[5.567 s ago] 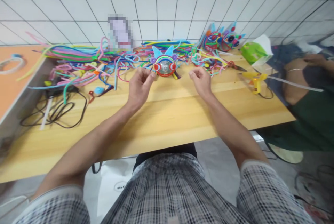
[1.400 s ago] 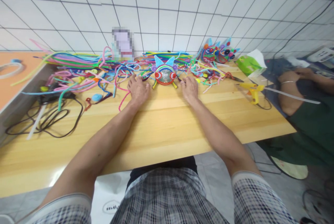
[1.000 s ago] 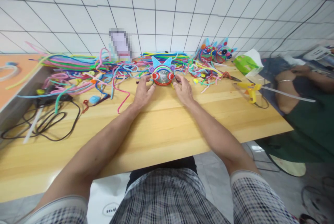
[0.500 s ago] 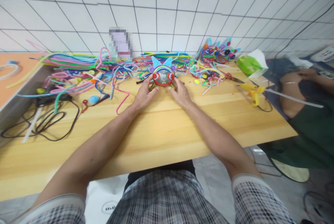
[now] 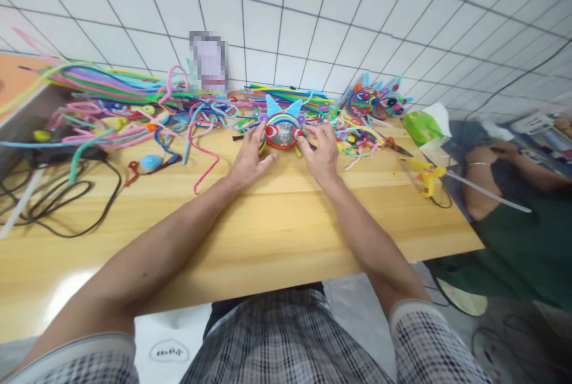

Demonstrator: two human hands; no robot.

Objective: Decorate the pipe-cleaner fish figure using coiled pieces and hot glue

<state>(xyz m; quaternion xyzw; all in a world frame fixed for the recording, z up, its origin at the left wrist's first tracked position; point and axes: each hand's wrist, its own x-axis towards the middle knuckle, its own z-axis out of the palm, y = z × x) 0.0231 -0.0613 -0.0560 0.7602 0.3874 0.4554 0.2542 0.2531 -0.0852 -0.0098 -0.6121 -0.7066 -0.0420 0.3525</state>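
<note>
A pipe-cleaner animal head (image 5: 281, 133) stands on the wooden table in front of me. It has a shiny grey middle, blue pointed ears, red-and-white round eyes and purple curls at the sides. My left hand (image 5: 249, 160) steadies its left side, fingers against it and thumb stretched out low in front. On the other side, my right hand (image 5: 322, 154) has thumb and fingertips closed at the red eye on the right. The exact contact of the fingers behind the head is hidden.
Loose pipe cleaners (image 5: 120, 89) lie heaped along the wall. Two similar animal heads (image 5: 375, 98) sit at the back right. A yellow glue gun (image 5: 429, 180), scissors (image 5: 397, 146) and a green packet (image 5: 422, 126) lie right; a black cable (image 5: 102, 217) coils left. Another person's arm (image 5: 480, 187) is beyond the table's right edge.
My right hand has shifted from cupping the head's side to closing its fingertips at the right eye. My left hand stays beside the head. The view has turned slightly.
</note>
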